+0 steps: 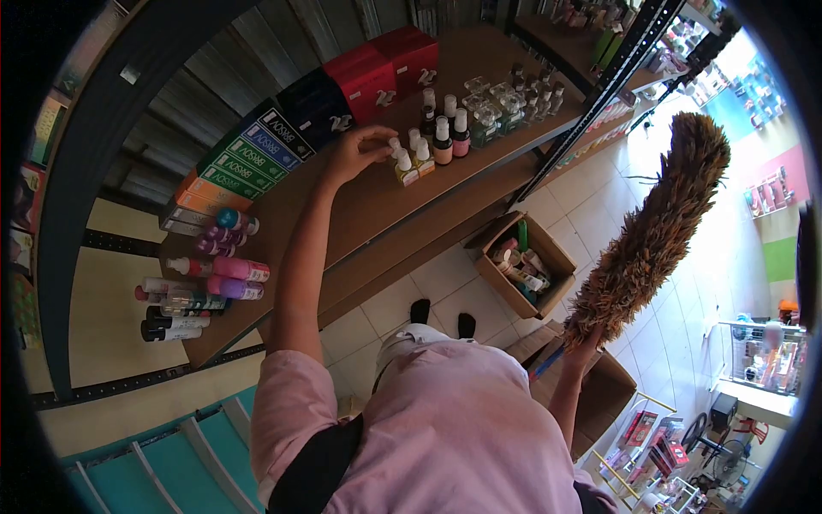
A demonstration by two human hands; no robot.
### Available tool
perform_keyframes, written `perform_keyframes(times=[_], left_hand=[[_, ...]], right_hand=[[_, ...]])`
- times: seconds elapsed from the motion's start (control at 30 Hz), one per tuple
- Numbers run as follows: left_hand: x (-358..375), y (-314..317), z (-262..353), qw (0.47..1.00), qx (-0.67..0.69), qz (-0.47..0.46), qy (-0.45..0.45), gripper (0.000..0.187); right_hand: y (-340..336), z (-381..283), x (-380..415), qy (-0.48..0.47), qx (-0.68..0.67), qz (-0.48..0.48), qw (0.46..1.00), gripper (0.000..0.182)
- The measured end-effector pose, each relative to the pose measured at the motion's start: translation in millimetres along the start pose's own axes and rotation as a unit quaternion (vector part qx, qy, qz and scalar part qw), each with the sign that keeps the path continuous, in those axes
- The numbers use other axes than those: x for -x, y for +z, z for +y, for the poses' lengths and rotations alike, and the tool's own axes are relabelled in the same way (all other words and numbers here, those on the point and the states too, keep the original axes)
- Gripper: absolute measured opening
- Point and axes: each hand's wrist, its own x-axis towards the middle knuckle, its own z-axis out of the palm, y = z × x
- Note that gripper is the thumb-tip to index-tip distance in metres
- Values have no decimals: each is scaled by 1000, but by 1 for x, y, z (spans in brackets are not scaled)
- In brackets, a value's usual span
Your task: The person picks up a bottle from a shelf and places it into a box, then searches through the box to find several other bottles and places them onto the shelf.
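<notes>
On the brown shelf, my left hand reaches to a small group of spray bottles with white caps and yellowish liquid. Its thumb and fingers close around the cap of the nearest bottle, which stands upright. Beside that group are taller bottles, pink and peach, with white caps, and behind them a dark one. Low on the right side, my right hand grips the handle of a feather duster. The brown feathers point up and away from me, over the floor.
Boxes in several colours line the back of the shelf. Clear glass bottles stand farther right; pink and purple bottles are at the left end. A cardboard box of mixed items sits on the tiled floor, near another carton.
</notes>
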Motion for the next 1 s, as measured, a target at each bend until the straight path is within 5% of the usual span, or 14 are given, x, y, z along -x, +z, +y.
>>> perform_keyframes(times=[0.23, 0.33, 0.43, 0.53, 0.63, 1.0], left_hand=[[5, 0, 0, 1000, 30, 6, 1, 32], [14, -1, -13, 999, 7, 41, 21, 42], [33, 20, -22, 992, 2, 116, -58, 56], [41, 48, -45, 981, -91, 170, 20, 68], [36, 62, -47, 972, -100, 212, 3, 72], [32, 73, -29, 961, -134, 242, 16, 48]], right_hand=[[-1, -4, -4, 83, -91, 1, 992, 34], [-1, -7, -2, 77, -69, -23, 994, 35], [1, -4, -1, 51, -41, -13, 998, 37], [1, -1, 3, 34, -19, 4, 999, 39], [-5, -1, -1, 71, -66, -39, 995, 39], [-23, 1, -9, 83, -100, -63, 989, 38]])
